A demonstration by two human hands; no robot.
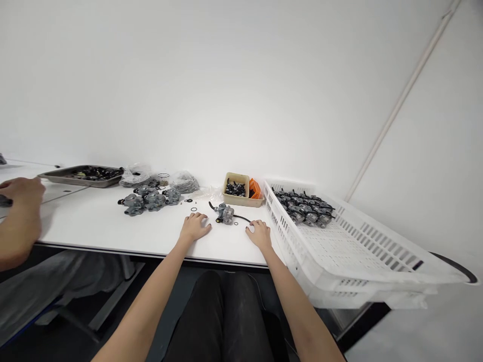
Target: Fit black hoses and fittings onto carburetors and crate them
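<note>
My left hand (195,226) rests on the white table (151,234) with its fingers apart, holding nothing. To its right lies a grey metal carburetor-like part (225,213) with a short black tube at its upper left. A thin black hose (242,217) runs from that part toward my right hand (259,233), which lies on the table with spread fingers, close to the hose end. Small black rings (236,223) lie beside the part and farther back.
At left are several similar parts (151,198), a tray of black pieces (60,176), plastic bags (184,182) and another person's arm (20,221). Behind sits a beige bin (247,202); at right, a white crate (324,256) holds several assembled parts (305,206).
</note>
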